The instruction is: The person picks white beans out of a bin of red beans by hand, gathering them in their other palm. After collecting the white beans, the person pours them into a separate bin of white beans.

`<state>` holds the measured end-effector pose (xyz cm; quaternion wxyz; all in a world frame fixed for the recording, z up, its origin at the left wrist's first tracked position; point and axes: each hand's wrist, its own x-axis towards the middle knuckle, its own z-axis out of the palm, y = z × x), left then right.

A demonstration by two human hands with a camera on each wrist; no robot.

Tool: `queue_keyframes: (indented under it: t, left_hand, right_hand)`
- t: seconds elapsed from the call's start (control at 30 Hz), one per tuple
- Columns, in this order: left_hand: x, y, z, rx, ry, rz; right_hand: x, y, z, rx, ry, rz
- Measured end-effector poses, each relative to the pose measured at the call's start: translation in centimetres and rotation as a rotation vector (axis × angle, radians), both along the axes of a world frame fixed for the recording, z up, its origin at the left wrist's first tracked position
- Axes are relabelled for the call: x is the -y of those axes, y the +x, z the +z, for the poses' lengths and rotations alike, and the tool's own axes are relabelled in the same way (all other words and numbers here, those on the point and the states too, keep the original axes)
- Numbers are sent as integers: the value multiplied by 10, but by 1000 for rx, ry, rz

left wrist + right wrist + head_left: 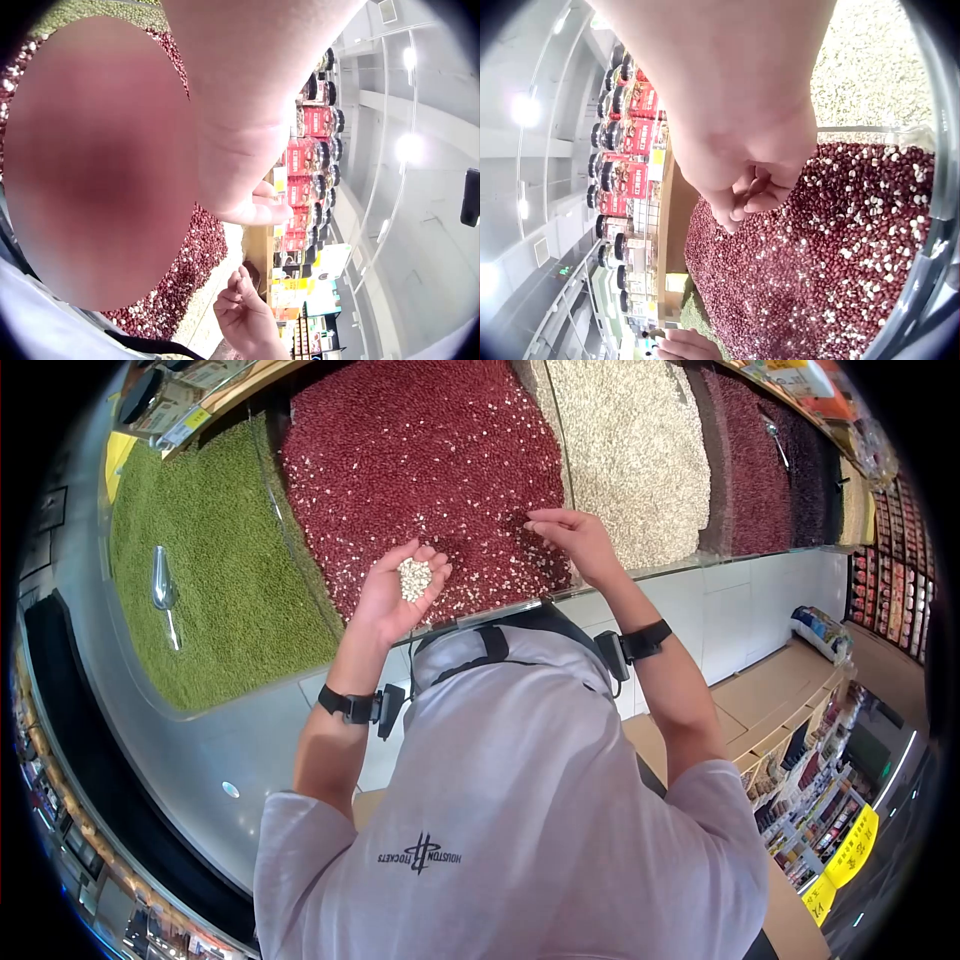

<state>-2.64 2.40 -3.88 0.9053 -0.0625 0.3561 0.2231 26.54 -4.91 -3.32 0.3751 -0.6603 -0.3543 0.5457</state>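
- Left hand [388, 600] hung over the near edge of the clear-rimmed bin [911, 292], toward its left corner, fingers curled round a small heap of flat white beans [414, 579].
- Main risk, I judged: palm tips or fingers slacken, heap spills into the small dark-red beans [430, 460] below.
- Right hand [580, 542] was by the near right corner, thumb and fingertips drawn together; I couldn't tell if they pinched anything.
- Loose white beans [845, 253] lay scattered among the red, many toward the near edge. A rushed pinch could have caught red ones or buried white ones.
- Clear divider [870, 135] was close; a wide swing might've bumped it.
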Motion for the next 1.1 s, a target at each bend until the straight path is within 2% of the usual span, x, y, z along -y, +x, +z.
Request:
queue_keyframes:
  t: [0.07, 0.1, 0.17, 0.33, 0.43, 0.47, 0.53, 0.6, 0.67, 0.7, 0.73, 0.83, 0.87, 0.93, 1.1]
  left_hand:
    - [1, 2, 3, -1, 0, -21]
    - [1, 5, 8, -21, 0, -28]
    - [1, 2, -3, -9, 13, -21]
    - [5, 14, 14, 28, 28, -75]
    - [9, 26, 23, 54, 35, -130]
    - [10, 29, 21, 51, 34, -127]
    - [11, 35, 21, 106, 142, -121]
    - [10, 35, 26, 87, 153, -119]
    - [9, 33, 31, 28, 68, -139]
    - [8, 30, 30, 19, 59, -118]
    - [7, 27, 28, 18, 56, -116]
    - [8, 17, 20, -7, 31, -66]
    - [7, 13, 18, -8, 30, -67]
    - [7, 6, 17, 5, 29, -49]
    - [7, -2, 21, -39, 41, -30]
  right_hand:
    - [0, -3, 5, -194, -74, -126]
    - [1, -3, 4, -191, -74, -124]
    - [3, -3, 0, -437, -5, -171]
    - [-1, -25, 25, -630, 64, -95]
    - [-8, -50, 55, -337, 91, 152]
    - [-10, -60, 63, -341, 90, 154]
    - [-13, -73, 72, -116, 160, 331]
    - [-14, -69, 72, -89, 160, 334]
    - [-19, -53, 65, 80, 287, 188]
    - [-20, -44, 58, 111, 255, 110]
    - [-21, -34, 50, 109, 252, 113]
    - [-22, -19, 19, 551, 100, 175]
    - [-22, -17, 10, 550, 99, 174]
    - [-22, -15, -6, 755, 194, 362]
    - [-29, -13, -34, 812, 245, 365]
